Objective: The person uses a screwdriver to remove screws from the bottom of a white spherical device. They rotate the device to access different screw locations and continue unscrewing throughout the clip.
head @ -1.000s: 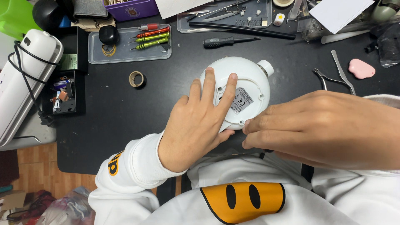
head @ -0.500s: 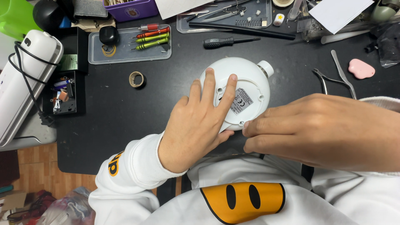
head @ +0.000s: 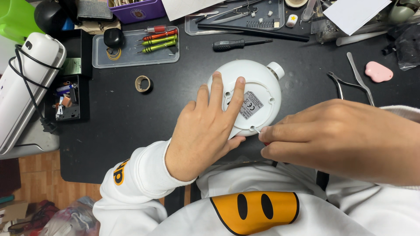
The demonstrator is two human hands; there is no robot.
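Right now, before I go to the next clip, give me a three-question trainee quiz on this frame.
1. True or false: the left hand lies flat on the white round device.
2. Where does the right hand hold its thin tool tip? A) at a screw hole on the device's near rim B) on the tape roll C) on the pink eraser
3. What lies just beyond the device?

Key: 1 true; 2 A; 3 a black screwdriver.

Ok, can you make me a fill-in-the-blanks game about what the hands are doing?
1. The left hand lies flat on a round ____ gadget.
2. The right hand works a thin tool at the gadget's ____ edge.
3. A black screwdriver lies on the ____ table.

Missing words: white; near; black
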